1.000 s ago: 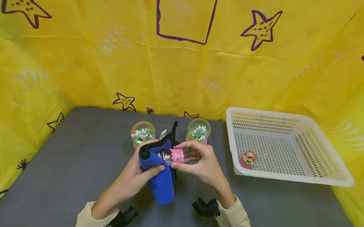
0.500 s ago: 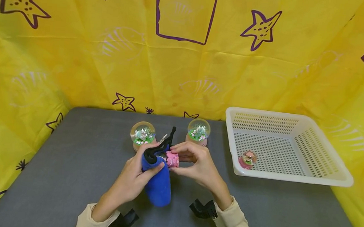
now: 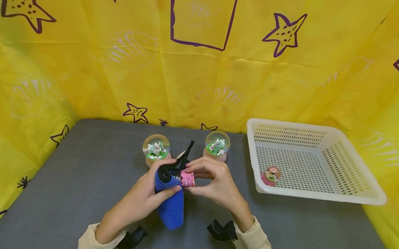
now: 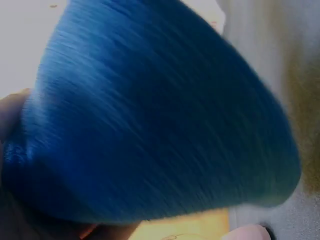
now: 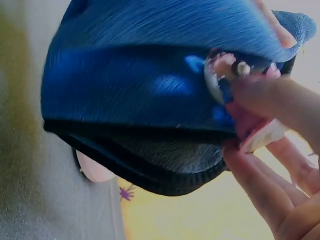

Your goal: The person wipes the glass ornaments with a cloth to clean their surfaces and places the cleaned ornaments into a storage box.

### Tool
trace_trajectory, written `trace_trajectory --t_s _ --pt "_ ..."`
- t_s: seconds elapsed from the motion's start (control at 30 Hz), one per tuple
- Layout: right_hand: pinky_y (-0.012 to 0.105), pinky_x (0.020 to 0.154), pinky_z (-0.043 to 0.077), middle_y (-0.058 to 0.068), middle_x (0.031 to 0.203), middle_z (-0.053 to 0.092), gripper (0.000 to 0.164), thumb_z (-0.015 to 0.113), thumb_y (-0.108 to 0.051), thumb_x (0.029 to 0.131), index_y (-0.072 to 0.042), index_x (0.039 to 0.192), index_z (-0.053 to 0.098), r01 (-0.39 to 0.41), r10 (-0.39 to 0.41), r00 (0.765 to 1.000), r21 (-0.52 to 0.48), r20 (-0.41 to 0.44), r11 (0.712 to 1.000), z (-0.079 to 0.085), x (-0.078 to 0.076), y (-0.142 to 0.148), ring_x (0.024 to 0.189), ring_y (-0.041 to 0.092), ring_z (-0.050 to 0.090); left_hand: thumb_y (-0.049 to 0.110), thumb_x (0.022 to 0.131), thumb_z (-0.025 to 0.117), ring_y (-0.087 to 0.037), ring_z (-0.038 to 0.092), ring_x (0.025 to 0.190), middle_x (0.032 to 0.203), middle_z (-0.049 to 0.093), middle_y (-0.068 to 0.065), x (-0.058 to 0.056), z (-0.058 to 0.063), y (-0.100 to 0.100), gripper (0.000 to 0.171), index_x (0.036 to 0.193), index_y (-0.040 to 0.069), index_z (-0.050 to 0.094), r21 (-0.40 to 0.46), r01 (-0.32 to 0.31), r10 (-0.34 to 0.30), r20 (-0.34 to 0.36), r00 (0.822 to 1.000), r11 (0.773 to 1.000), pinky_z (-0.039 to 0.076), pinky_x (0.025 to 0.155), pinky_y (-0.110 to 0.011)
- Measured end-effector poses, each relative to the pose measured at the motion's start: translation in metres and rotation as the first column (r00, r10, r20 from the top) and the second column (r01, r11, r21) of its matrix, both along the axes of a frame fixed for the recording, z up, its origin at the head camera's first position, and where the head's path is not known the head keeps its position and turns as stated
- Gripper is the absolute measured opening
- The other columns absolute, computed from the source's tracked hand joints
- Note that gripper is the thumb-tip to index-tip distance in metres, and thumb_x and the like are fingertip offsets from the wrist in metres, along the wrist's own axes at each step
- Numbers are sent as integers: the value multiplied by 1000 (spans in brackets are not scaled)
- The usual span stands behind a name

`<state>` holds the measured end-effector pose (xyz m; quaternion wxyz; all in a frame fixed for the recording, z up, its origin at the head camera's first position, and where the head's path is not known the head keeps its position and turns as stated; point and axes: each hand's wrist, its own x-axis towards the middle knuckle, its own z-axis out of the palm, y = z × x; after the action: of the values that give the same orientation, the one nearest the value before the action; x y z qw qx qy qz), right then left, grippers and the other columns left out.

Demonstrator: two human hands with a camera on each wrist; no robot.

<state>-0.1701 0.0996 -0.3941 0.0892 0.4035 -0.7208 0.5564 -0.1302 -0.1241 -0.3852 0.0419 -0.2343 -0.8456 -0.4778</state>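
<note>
In the head view my left hand (image 3: 142, 198) grips a blue cloth (image 3: 171, 212) with black edging and a small tag, its lower part hanging down. My right hand (image 3: 217, 184) pinches the pink base (image 3: 188, 179) of a small snow globe, whose dome is turned toward the cloth and mostly hidden there. The right wrist view shows the snow globe (image 5: 250, 122) tilted against the blue fabric, thumb on one side and fingers on the other. Blue fabric (image 4: 150, 120) fills most of the left wrist view, so little of the left hand shows.
Two larger snow globes (image 3: 156, 146) (image 3: 216, 143) stand upright beyond the hands. On the right, a white perforated basket (image 3: 320, 194) holds a small pink-based snow globe (image 3: 270, 177) near its front left corner. A yellow patterned curtain (image 3: 189, 80) borders the grey table (image 3: 86, 178).
The right hand has moved slightly left and down with the small snow globe, whose dome now shows less. The cloth has closed in around it, and its hanging end has shifted left.
</note>
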Motion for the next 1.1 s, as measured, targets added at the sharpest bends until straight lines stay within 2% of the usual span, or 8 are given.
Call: trace_trajectory --t_s 0.17,0.27,0.4,0.63,0.77,0.9,1.0,1.1 --pt "29 83 59 17 106 68 37 81 15 69 -1 100 67 15 -12 994 29 -104 999 0 -1 -4 96 25 71 21 84 80 -34 58 127 145 53 -17 1 -3 5 63 137 16 46 -69 -80 74 -80 994 994 51 96 -55" --pt "28 84 58 15 105 68 38 81 15 68 -3 99 66 29 -22 989 44 -149 999 1 -1 -6 96 23 70 16 85 78 -28 66 115 132 64 -12 0 -3 5 48 128 14 56 -17 -132 129 -127 983 991 55 90 -49" --pt "26 84 58 12 104 70 39 83 12 67 -6 97 67 47 -33 979 64 -202 997 2 -1 -6 97 22 68 6 88 73 -16 69 98 113 73 -6 -3 -3 4 30 116 11 65 95 -150 163 -148 975 984 57 84 -35" --pt "26 85 58 12 104 71 39 84 12 65 -7 94 67 33 -18 964 52 -264 998 2 -1 -5 98 22 68 -1 86 73 -7 67 93 106 74 -7 -3 -2 2 28 111 9 67 202 -157 188 -143 972 967 55 84 -25" --pt "26 84 58 11 104 71 37 83 11 66 -7 94 67 36 -24 969 45 -247 998 2 0 -4 98 21 68 4 87 74 -9 67 100 118 71 -8 -3 0 0 35 120 13 65 189 -131 149 -82 985 973 55 87 -27" --pt "25 80 59 11 102 70 37 84 8 67 -5 98 68 26 -19 983 36 -182 999 2 1 -3 92 18 71 15 83 81 -18 64 116 135 63 -7 -2 -1 0 56 133 18 56 89 -71 75 -48 996 994 54 94 -34" --pt "25 76 59 13 101 70 38 84 7 68 -3 101 68 13 -10 991 18 -135 1000 2 2 -3 86 18 73 18 78 85 -23 60 124 139 60 -6 -2 -3 1 66 136 19 53 33 -46 48 -91 995 998 53 98 -36" --pt "26 75 60 14 101 70 39 84 9 68 -2 101 68 11 -11 994 -4 -106 1000 2 1 -2 85 19 73 11 74 87 -25 62 122 133 65 -7 -5 -5 1 63 130 17 59 49 -35 43 -190 981 998 50 100 -28"
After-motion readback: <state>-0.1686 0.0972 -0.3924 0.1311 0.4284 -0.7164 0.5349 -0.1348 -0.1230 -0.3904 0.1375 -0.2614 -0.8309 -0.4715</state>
